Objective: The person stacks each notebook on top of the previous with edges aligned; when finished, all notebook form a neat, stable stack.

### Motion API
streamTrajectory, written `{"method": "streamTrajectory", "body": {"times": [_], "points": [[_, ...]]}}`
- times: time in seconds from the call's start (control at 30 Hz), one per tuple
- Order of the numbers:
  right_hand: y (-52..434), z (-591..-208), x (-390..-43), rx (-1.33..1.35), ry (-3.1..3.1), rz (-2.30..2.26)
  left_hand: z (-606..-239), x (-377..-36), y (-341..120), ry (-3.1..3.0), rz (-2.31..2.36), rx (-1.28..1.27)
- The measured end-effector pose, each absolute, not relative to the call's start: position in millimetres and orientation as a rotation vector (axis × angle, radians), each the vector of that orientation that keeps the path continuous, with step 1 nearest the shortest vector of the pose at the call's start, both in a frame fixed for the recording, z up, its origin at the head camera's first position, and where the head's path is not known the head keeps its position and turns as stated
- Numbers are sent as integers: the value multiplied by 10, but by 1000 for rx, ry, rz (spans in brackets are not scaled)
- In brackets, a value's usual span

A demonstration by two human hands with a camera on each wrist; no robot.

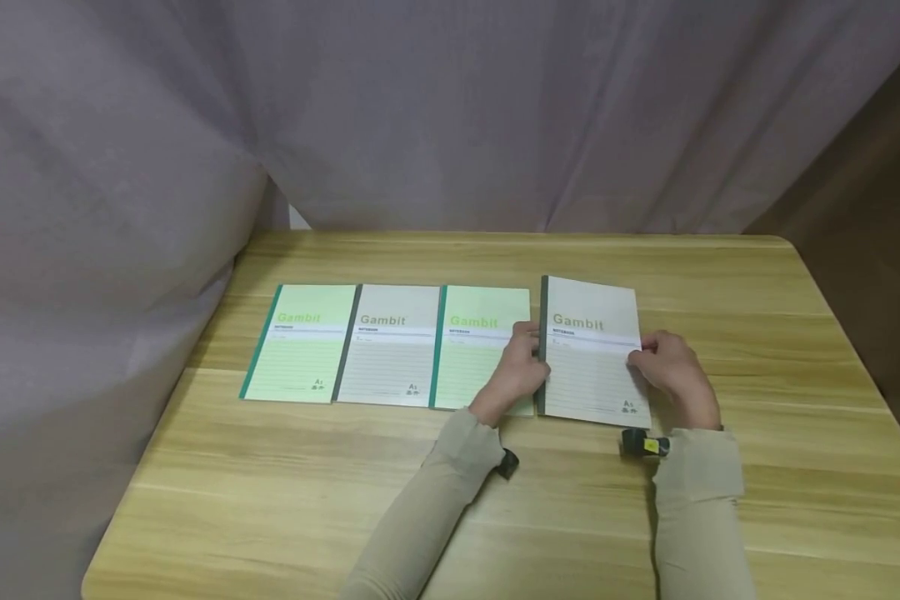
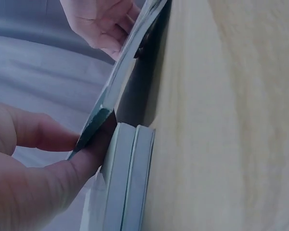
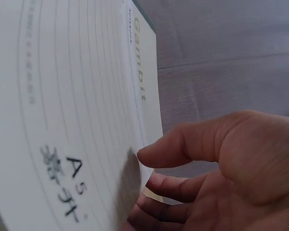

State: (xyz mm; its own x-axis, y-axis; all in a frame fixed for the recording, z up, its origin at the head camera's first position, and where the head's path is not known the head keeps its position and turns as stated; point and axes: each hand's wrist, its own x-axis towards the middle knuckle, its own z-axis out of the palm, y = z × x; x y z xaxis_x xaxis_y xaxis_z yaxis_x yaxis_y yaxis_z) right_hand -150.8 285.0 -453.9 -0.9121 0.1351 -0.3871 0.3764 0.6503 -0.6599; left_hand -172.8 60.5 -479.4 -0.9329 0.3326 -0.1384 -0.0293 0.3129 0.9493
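Both hands hold a grey-white "Gambit" notebook [image 1: 589, 375] with a dark spine, raised off the table at the right end of a row. My left hand [image 1: 519, 365] pinches its spine edge between thumb and fingers. On the opposite edge my right hand [image 1: 673, 367] grips it, thumb [image 3: 171, 149] on the cover and fingers behind. Directly left of it lies a green notebook [image 1: 474, 367], partly covered by the left hand. In the left wrist view, two stacked notebooks [image 2: 127, 178] lie just below the held notebook's spine [image 2: 94, 127].
Farther left in the row are another grey-white notebook [image 1: 388, 367] and a green notebook [image 1: 297, 358] with a teal spine. All rest on a wood-grain table [image 1: 285, 500]. A grey curtain [image 1: 420, 117] hangs along the table's back and left sides.
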Motion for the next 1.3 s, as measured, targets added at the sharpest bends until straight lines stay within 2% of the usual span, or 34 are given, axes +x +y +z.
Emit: {"method": "streamTrajectory", "body": {"times": [0.43,0.8,1.3], "points": [[2844,-4529,-1547,203,2560,-1253,-4771,-1768,487,2043,1898,118],[2862,-4473,-1529,89,2581,-1284,-4738,-1769,418,1942,1929,59],[2746,-4432,-1537,82,2594,-1316,-4670,-1853,300,1985,1860,-7]]}}
